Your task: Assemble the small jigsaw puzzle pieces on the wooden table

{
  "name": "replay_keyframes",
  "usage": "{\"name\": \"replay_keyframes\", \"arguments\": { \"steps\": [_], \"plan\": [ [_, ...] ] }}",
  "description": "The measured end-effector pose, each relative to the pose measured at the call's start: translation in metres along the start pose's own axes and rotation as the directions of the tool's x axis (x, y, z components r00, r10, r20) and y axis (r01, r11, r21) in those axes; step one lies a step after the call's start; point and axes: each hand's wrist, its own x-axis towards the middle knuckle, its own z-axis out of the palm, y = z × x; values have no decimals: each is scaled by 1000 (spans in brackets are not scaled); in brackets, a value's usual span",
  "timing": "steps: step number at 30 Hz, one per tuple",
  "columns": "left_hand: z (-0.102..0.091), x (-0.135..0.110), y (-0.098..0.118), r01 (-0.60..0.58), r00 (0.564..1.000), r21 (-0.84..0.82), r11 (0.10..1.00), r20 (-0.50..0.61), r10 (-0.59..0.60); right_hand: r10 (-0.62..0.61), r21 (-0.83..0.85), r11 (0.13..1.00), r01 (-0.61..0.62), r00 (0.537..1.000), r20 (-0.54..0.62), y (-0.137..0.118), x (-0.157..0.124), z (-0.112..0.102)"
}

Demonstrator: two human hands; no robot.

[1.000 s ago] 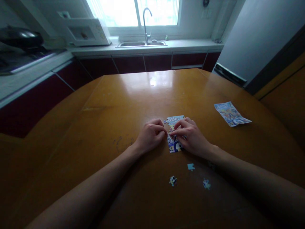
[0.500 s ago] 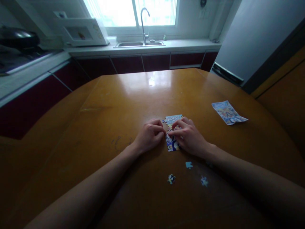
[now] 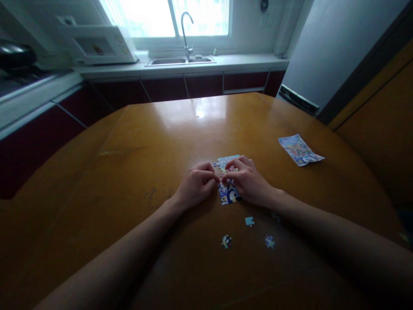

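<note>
A partly joined jigsaw puzzle with a colourful cartoon print lies flat on the wooden table, between my hands. My left hand rests at its left edge, fingers curled together with their tips on the border. From the right, my right hand reaches over the puzzle, its bent fingertips pressing on the left-middle part. The fingertips of both hands nearly meet there. Whether a single piece is pinched between them is too small to tell. Nearer to me lie a light-blue piece, a dark patterned piece and a pale patterned piece.
A creased printed picture sheet lies at the right of the wooden table. Another loose piece is partly hidden by my right forearm. Beyond the table are a sink, a microwave and a fridge.
The whole view has shifted slightly, so everything appears further left. My right fingers have shifted a little on the puzzle, showing more of its lower print. My left hand stays at the edge.
</note>
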Motion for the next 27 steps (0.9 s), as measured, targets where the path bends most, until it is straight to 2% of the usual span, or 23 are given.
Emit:
{"name": "replay_keyframes", "arguments": {
  "steps": [7, 11, 13, 17, 21, 27],
  "plan": [
    [0, 1, 1, -6, 1000, 36, 999, 20, 5, 17, 6, 1000, -17, 1000, 19, -2, -1, 1],
    [0, 1, 2, 13, 1000, 53, 999, 20, -14, 40, 62, 997, -38, 999, -31, -1, 3, 1],
    [-1, 1, 3, 24, 999, 55, 998, 20, -25, 70, 111, 992, -59, 992, -102, -2, 7, -9],
    [-3, 1, 3, 23, 1000, 20, 1000, -11, -23, 150, 191, 976, -107, 961, -232, -7, 4, -47],
    [-4, 2, 2, 42, 995, 1, 999, -92, -42, 196, 159, 973, -165, 959, -203, -8, -30, -73],
    [-3, 2, 3, 41, 994, -9, 999, -96, -41, 260, 119, 960, -253, 965, -46, -13, -96, -71]
  ]
}}
